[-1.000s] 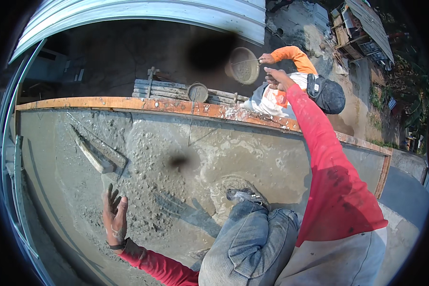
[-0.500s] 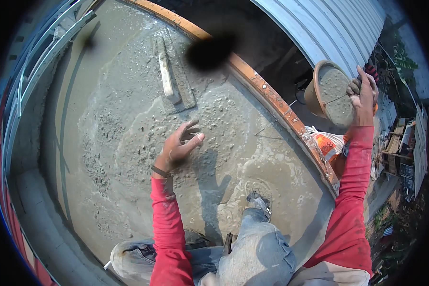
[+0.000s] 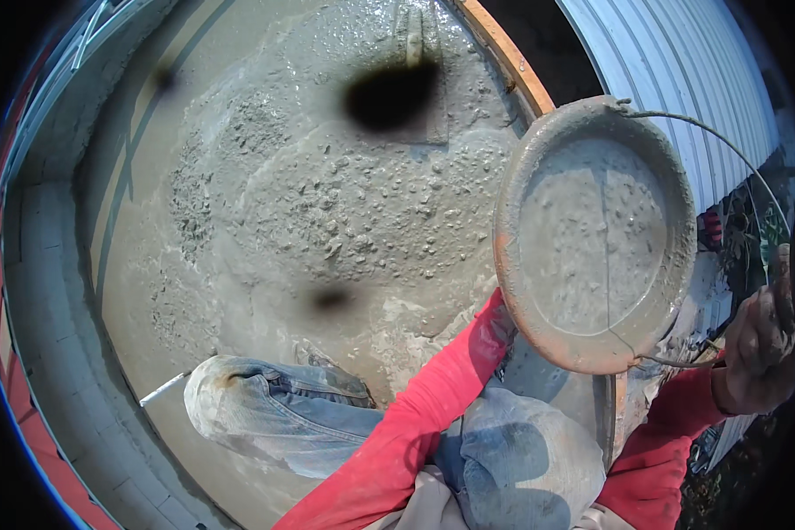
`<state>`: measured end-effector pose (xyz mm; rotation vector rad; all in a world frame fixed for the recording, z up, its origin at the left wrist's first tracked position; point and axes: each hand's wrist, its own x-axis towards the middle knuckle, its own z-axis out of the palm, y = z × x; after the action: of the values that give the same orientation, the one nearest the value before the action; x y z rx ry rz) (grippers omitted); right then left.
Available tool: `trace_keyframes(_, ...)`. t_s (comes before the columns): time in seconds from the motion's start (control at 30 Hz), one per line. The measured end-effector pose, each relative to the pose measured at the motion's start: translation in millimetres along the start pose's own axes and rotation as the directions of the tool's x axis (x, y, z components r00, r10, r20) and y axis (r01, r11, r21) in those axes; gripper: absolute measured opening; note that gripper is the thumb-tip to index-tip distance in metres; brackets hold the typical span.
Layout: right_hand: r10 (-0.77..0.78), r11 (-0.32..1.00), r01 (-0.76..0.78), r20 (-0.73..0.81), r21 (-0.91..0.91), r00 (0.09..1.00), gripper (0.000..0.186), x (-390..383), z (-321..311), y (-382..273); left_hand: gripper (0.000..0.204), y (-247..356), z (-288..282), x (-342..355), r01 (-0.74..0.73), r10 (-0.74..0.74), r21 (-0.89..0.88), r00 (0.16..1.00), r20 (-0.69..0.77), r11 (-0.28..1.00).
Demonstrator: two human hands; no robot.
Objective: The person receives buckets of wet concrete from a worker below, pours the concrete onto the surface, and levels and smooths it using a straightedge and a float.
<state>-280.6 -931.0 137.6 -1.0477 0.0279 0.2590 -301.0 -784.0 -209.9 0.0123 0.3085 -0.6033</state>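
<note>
A bucket (image 3: 511, 221) full of wet grey concrete (image 3: 583, 230) hangs close in front of me, at the right of centre. Its wire handle (image 3: 724, 132) loops out to the right, where my right hand (image 3: 762, 340) is closed around it. My left arm (image 3: 433, 402) reaches up to the bucket's lower left side; the hand itself is hidden behind the bucket. Wet concrete (image 3: 327, 208) with a rough, lumpy middle spreads over the floor on the left. A long hand float (image 3: 415, 40) lies on it at the top, partly covered by a dark spot on the picture.
An orange-edged form board (image 3: 512, 53) borders the concrete on the right, with corrugated metal sheeting (image 3: 680, 88) beyond it. A low block wall (image 3: 53, 291) curves along the left. My knees (image 3: 230, 406) are bent below me, and a white rod (image 3: 163, 389) sticks out beside the left one.
The bucket has come up over the form board and much closer to me. My right hand moved down with the handle; my left went from above the concrete to behind the bucket.
</note>
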Motion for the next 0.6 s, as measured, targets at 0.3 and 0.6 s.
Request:
trace_keyframes(0.3,0.261,0.598,-0.071,0.11,-0.798,0.959,0.038,56,47,148,0.065,136,-102,-141,-0.459,0.565,0.354,0.767,-0.304,0.815)
trace_keyframes(0.6,-0.015,0.659,0.304,0.392,-0.688,0.92,0.039,57,55,206,0.058,198,-163,-178,-0.375,0.713,0.66,0.601,-0.361,0.651)
